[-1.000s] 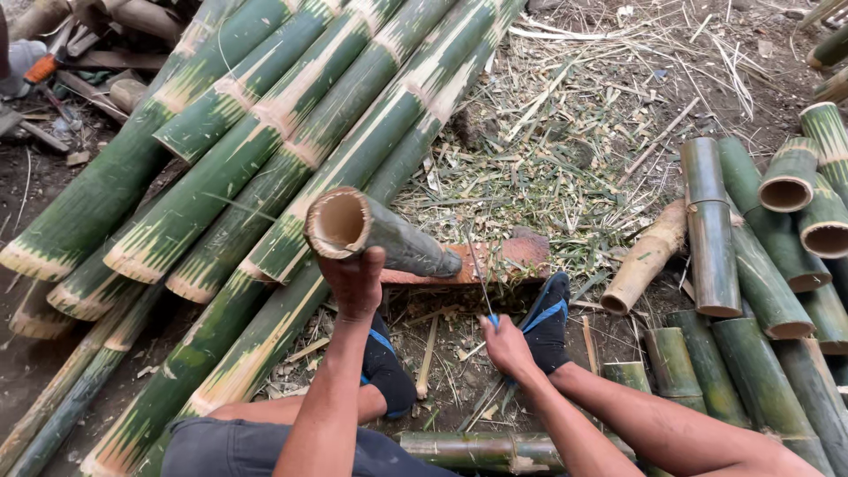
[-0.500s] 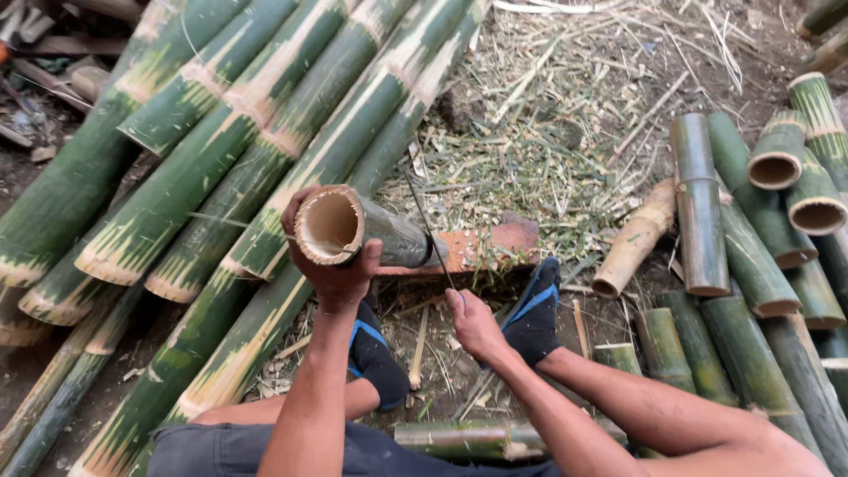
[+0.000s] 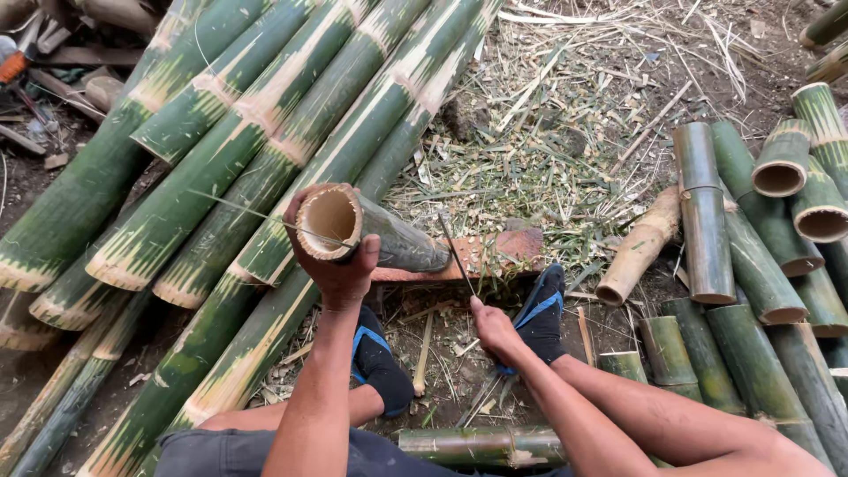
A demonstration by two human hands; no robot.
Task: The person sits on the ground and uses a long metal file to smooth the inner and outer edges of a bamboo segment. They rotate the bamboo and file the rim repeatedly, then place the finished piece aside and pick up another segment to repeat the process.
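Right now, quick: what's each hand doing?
Left hand: closed on the open end of a short bamboo section.
Right hand: closed on a thin blade.

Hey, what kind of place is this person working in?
Probably an outdoor bamboo-working yard on bare ground. Long green bamboo poles lie stacked at one side, cut bamboo sections are piled at the other, and shavings and splinters litter the dirt. The left hand grips a hollow bamboo piece.

Green bamboo tube point(image 3: 389, 237) (tan-cored)
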